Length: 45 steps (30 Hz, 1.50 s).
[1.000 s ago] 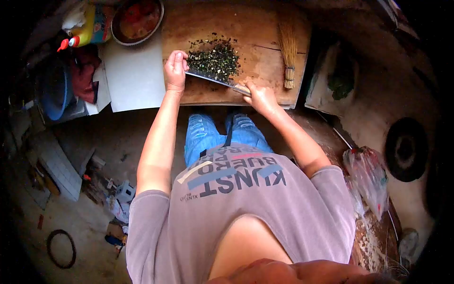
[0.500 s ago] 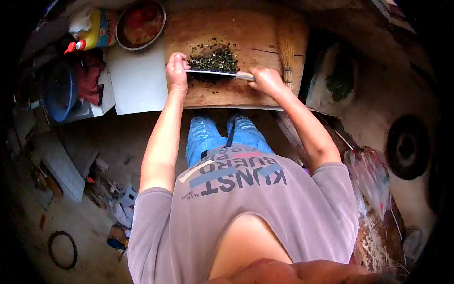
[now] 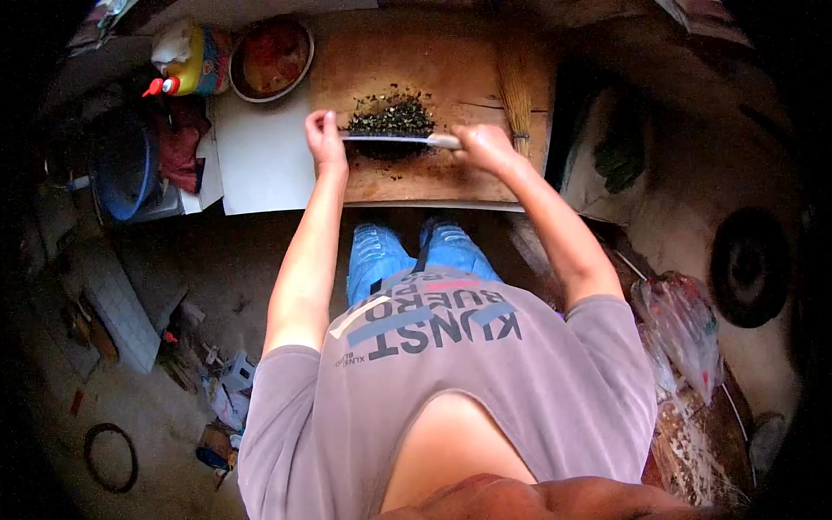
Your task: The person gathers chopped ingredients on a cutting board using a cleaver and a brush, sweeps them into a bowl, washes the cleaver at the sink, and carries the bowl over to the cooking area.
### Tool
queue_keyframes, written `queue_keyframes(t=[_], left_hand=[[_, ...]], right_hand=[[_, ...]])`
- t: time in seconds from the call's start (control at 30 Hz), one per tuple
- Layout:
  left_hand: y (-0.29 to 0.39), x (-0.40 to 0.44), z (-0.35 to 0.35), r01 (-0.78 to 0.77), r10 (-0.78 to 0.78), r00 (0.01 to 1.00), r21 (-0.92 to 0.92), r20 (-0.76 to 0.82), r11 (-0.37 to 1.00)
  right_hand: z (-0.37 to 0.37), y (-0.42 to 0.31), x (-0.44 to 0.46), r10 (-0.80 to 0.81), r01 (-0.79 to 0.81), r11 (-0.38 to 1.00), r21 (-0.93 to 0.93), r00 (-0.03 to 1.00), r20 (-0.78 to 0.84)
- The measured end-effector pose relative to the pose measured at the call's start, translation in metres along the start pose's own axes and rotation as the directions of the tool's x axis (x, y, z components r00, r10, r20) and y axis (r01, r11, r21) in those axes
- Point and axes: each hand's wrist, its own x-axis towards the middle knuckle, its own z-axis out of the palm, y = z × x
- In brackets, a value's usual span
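A long knife (image 3: 387,137) lies crosswise over the near side of a heap of chopped dark greens (image 3: 394,115) on a wooden board (image 3: 416,52). My right hand (image 3: 485,147) is closed around its pale handle. At the other end of the blade, my left hand (image 3: 327,141) grips the tip, fingers pointing up and away from me. Small green bits are scattered around the heap and on the near side of the blade. The blade's lower edge is hard to make out among the greens.
A straw brush (image 3: 515,100) lies along the board's right side. Left of the board are a white panel (image 3: 264,156), a metal bowl (image 3: 271,61) with reddish contents, a yellow bottle (image 3: 186,65) and a blue basin (image 3: 126,165). A plastic bag (image 3: 680,325) sits at right.
The view has shifted slightly, so the bowl and bottle appear farther right and lower. Both hands keep their hold on the knife, which has moved slightly left over the board.
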Motion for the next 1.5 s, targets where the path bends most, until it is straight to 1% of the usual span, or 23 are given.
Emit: queue_keyframes(t=[0.07,0.13,0.2,0.27,0.3,0.33,0.37,0.4,0.47,0.53,0.6,0.67,0.73,0.8,0.83,0.87,0.93,1.0,1.07,1.13,1.23,1.3,1.5], left_hand=[[0.0,-0.016,-0.02,0.029,-0.037,0.965,-0.033,-0.261,0.999],[0.013,-0.052,-0.044,0.271,-0.31,0.921,-0.182,-0.235,0.945],[0.045,-0.098,-0.051,0.581,-0.579,0.812,-0.215,0.077,0.785],[0.065,-0.137,-0.041,0.762,-0.689,0.64,-0.16,0.341,0.628],[0.053,-0.149,-0.04,0.767,-0.644,0.619,-0.166,0.45,0.62],[0.04,-0.159,-0.039,0.773,-0.59,0.587,-0.167,0.555,0.612],[0.051,-0.164,-0.036,0.77,-0.588,0.59,-0.165,0.554,0.617],[0.068,-0.168,-0.032,0.747,-0.568,0.644,-0.265,0.512,0.609],[0.089,-0.175,-0.034,0.712,-0.547,0.7,-0.394,0.458,0.581],[0.084,-0.176,-0.047,0.698,-0.503,0.706,-0.369,0.498,0.614],[0.087,-0.177,-0.051,0.675,-0.485,0.721,-0.348,0.494,0.65],[0.091,-0.175,-0.052,0.654,-0.456,0.734,-0.342,0.503,0.675],[0.095,-0.176,-0.051,0.632,-0.448,0.753,-0.343,0.482,0.694],[0.091,-0.173,-0.05,0.613,-0.433,0.765,-0.333,0.477,0.717],[0.089,-0.173,-0.05,0.621,-0.443,0.763,-0.344,0.47,0.705],[0.088,-0.173,-0.05,0.617,-0.441,0.767,-0.347,0.466,0.706],[0.082,-0.173,-0.049,0.62,-0.438,0.767,-0.363,0.469,0.696],[0.083,-0.174,-0.045,0.621,-0.455,0.77,-0.362,0.447,0.695],[0.082,-0.172,-0.042,0.62,-0.47,0.775,-0.363,0.422,0.696],[0.079,-0.172,-0.042,0.59,-0.45,0.793,-0.331,0.411,0.736],[0.086,-0.173,-0.045,0.624,-0.449,0.77,-0.387,0.453,0.679],[0.093,-0.177,-0.049,0.652,-0.472,0.751,-0.404,0.463,0.641],[0.103,-0.188,-0.066,0.697,-0.502,0.707,-0.37,0.499,0.614]], right_hand=[[-0.01,-0.025,-0.019,-0.005,0.006,0.999,0.035,1.0,-0.013],[-0.007,-0.054,-0.039,0.011,-0.002,0.996,0.087,0.994,-0.105],[-0.013,-0.09,-0.055,0.054,-0.036,0.984,0.175,0.993,-0.102],[-0.001,-0.115,-0.066,0.083,-0.05,0.942,0.331,0.993,-0.084],[-0.005,-0.126,-0.07,0.042,-0.011,0.915,0.402,0.997,-0.069],[-0.015,-0.132,-0.076,0.013,-0.031,0.845,0.535,0.999,0.037],[-0.01,-0.128,-0.076,-0.036,0.05,0.799,0.6,0.999,-0.035],[0.001,-0.117,-0.073,-0.079,0.131,0.746,0.653,0.991,-0.109],[0.023,-0.07,-0.062,0.177,0.187,0.744,0.641,0.87,-0.46],[0.02,-0.007,-0.054,0.341,-0.116,0.917,0.38,0.724,-0.6],[0.035,0.052,-0.043,0.528,-0.421,0.846,0.327,0.577,-0.623],[0.025,0.07,-0.036,0.682,-0.505,0.731,0.459,0.563,-0.466],[0.044,0.094,-0.029,0.659,-0.521,0.752,0.403,0.59,-0.466],[0.043,0.099,-0.027,0.613,-0.449,0.785,0.427,0.66,-0.434],[0.047,0.096,-0.029,0.566,-0.407,0.824,0.396,0.636,-0.524],[0.044,0.085,-0.032,0.561,-0.401,0.827,0.394,0.639,-0.526],[0.036,0.058,-0.042,0.331,-0.066,0.912,0.405,0.702,-0.63],[0.022,0.011,-0.06,0.135,0.17,0.849,0.5,0.845,-0.518],[0.011,-0.038,-0.073,-0.045,0.269,0.806,0.527,0.916,-0.398],[0.007,-0.074,-0.079,-0.212,0.377,0.766,0.521,0.913,-0.348],[0.021,-0.086,-0.069,-0.236,0.355,0.844,0.402,0.919,-0.316],[0.033,-0.077,-0.049,-0.145,0.235,0.924,0.303,0.946,-0.292],[0.039,-0.045,-0.025,-0.027,0.134,0.949,0.284,0.936,-0.351]])
